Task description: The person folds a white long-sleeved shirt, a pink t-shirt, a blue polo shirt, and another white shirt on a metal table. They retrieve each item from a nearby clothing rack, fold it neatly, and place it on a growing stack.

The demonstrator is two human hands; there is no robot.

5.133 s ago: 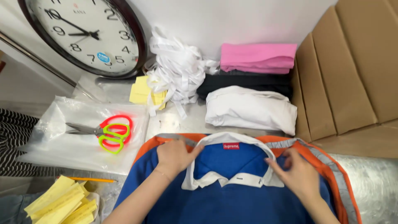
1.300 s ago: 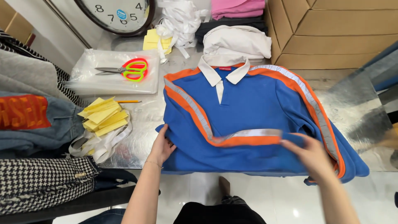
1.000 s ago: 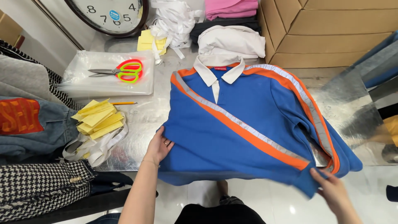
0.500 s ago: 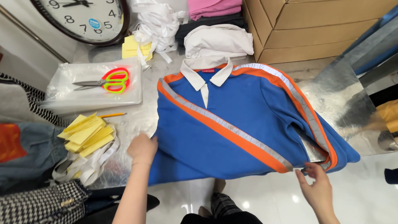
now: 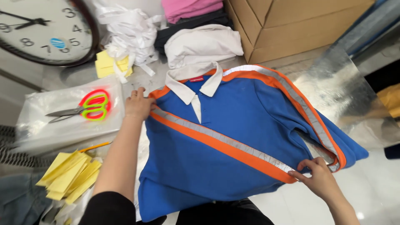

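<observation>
while the shirt (image 5: 233, 141) lies flat on the table (image 5: 354, 87), collar away from the person, its folded sleeve runs diagonally between both hands: left hand (image 5: 138, 106) spread flat on the shoulder, right hand (image 5: 318, 179) pinching the cuff, equally near.

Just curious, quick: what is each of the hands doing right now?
Left hand: open, pressed flat on the shoulder of the blue shirt.
Right hand: pinching the striped sleeve's end.
</observation>
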